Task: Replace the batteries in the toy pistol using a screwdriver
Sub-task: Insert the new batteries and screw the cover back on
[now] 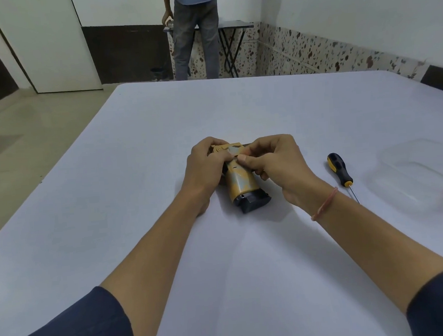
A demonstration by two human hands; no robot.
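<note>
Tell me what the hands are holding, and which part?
Both hold the toy pistol at its far end, above the grip: the left hand wraps its left side, the right hand pinches it from the right.

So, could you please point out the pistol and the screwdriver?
pistol (244,182), head view, on its yellow grip.
screwdriver (339,168), head view, on its handle.

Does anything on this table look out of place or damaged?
Nothing stands out. The left hand and right hand grip the yellow and grey plastic toy pistol on the white table; the black and yellow screwdriver lies flat to its right, untouched.
</note>
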